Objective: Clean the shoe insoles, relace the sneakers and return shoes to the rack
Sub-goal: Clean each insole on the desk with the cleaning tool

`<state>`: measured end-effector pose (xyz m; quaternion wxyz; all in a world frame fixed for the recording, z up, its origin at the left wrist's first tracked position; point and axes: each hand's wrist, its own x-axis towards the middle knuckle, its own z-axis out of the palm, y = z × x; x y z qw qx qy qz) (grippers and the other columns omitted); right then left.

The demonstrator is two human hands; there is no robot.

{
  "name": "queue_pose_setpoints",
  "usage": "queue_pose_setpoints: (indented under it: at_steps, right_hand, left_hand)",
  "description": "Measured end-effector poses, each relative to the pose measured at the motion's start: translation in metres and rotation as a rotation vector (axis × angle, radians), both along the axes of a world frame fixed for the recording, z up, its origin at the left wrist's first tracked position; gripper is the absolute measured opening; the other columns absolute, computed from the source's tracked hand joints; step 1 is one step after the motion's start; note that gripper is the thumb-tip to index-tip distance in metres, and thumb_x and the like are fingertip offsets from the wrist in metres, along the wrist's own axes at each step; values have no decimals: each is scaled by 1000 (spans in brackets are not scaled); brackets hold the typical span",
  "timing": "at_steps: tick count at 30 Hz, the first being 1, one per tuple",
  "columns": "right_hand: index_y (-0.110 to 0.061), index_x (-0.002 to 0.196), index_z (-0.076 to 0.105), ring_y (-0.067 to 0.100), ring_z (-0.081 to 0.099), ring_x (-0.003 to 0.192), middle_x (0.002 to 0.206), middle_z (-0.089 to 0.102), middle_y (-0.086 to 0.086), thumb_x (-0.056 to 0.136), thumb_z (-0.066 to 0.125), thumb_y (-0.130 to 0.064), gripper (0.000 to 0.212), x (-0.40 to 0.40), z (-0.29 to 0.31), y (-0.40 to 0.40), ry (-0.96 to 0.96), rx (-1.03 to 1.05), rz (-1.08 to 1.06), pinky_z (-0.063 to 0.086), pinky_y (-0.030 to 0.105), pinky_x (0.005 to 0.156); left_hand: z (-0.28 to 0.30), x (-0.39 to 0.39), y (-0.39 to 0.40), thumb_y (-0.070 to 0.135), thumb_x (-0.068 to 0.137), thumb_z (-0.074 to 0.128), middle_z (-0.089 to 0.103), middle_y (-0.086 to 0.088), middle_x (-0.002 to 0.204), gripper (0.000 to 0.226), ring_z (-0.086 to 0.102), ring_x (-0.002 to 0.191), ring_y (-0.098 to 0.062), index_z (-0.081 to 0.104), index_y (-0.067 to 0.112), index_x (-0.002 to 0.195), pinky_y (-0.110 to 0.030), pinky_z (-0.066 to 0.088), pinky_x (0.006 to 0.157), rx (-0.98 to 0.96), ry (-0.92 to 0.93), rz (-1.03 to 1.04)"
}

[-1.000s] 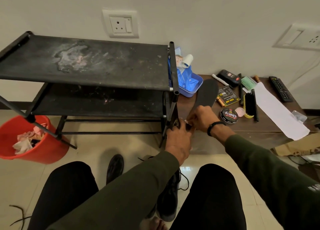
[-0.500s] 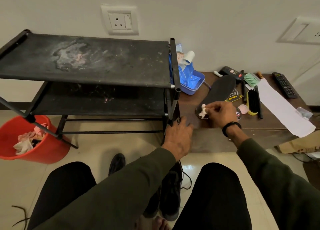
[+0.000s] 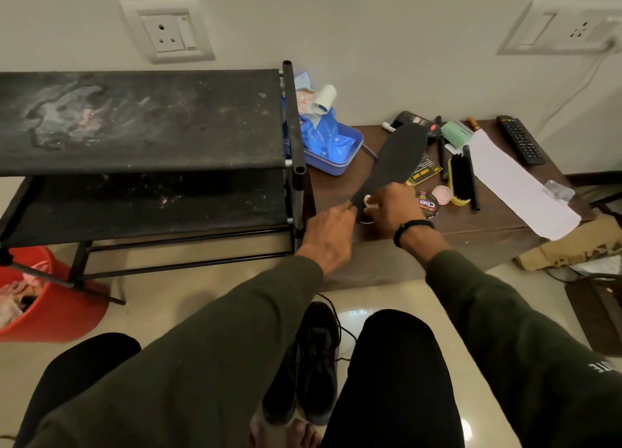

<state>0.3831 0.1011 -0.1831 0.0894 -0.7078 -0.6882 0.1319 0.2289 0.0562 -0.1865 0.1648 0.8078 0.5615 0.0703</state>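
A long flat black shoe insole [image 3: 392, 163] lies slanted on the low brown wooden table [image 3: 471, 222]. Its near end, the heel, is at the table's front part, and its far end points toward the wall.

The left hand [image 3: 331, 233] reaches in from the left. Its fingers are stretched out, and the fingertips [image 3: 350, 206] touch the near end of the insole, pinning its edge. The hand is not curled around anything.

The right hand [image 3: 392, 208] sits just beside it, on the same end of the insole. Its fingers are bent in and pinch a small white wad [image 3: 367, 201], maybe cloth or tissue, against the insole. A black band [image 3: 412, 230] is around that wrist.

Just to the right of the right hand is a round black polish tin [image 3: 428, 206] with red letters. Near it lie a small pink round lid [image 3: 442, 194] and a yellow brush with black bristles [image 3: 460, 181]. A long white sheet of paper [image 3: 518, 186] lies farther right.

A blue plastic tray [image 3: 336, 164] sits at the table's left end, beside the black metal shoe rack [image 3: 144, 124]. A red bucket [image 3: 57, 308] stands on the floor under the rack's left side.

On the floor, between the person's knees, stand black sneakers [image 3: 311, 366] with loose laces.
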Motion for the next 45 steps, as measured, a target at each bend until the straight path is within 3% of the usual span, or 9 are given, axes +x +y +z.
queue_pose_setpoints:
  at_steps: [5,10,18,23,29,33,37,40,45]
  right_hand:
    - [-4,87,77,35,61,81,86,65,18,88,66,-10,13,-3,-1,-30,-14,71,207,33,27,67]
    - [-6,96,76,32,64,91,97,69,16,93,66,-16,15,20,-1,-8,-39,105,13,39,28,72]
    - [-4,95,76,34,64,89,94,69,18,91,65,-10,13,16,-3,-16,-36,109,-16,38,27,71]
    - [-8,88,76,34,64,86,90,68,14,87,64,-6,12,-2,-4,-54,-21,58,171,52,38,71]
    - [-17,88,78,15,62,80,81,67,-2,89,73,-19,6,10,16,-25,260,22,-123,40,18,61]
    - [-19,86,71,18,64,88,92,69,1,90,70,-15,6,20,16,1,280,100,-252,53,34,73]
    - [-13,106,69,28,63,100,109,66,11,92,66,-9,15,18,8,27,89,107,-161,54,39,82]
    - [-8,116,71,31,62,103,116,64,16,91,68,-11,25,11,-1,34,8,51,-114,57,43,89]
    - [-8,94,79,33,67,89,96,70,17,86,71,-13,13,-10,-2,-11,94,42,40,56,41,80]
  left_hand:
    - [8,2,3,13,94,59,39,1,158,58,57,125,-32,44,22,149,-46,54,94,28,209,-62]
    - [12,-1,7,13,92,62,35,-3,161,66,53,130,-31,38,18,153,-47,53,97,19,305,-112]
    - [27,9,6,16,93,61,58,-8,131,36,61,115,-29,57,16,130,-41,53,86,72,382,-134]
    - [34,18,8,18,96,62,61,-7,126,29,62,112,-26,61,18,126,-37,51,83,49,420,-157]
    - [34,14,-1,11,96,58,56,-9,131,38,63,110,-27,57,13,133,-35,48,72,112,432,-173]
    - [29,12,-14,10,93,59,42,-14,148,60,65,105,-30,41,7,149,-40,55,74,92,446,-182]
    - [18,10,-27,12,92,60,39,-11,151,71,65,101,-28,28,7,155,-37,48,66,74,463,-200]
    - [12,3,-28,11,91,60,29,-11,160,80,63,111,-28,19,6,159,-41,54,82,52,413,-188]
    - [11,3,-31,5,83,65,31,-10,156,84,62,111,-30,25,8,157,-41,52,88,6,323,-156]
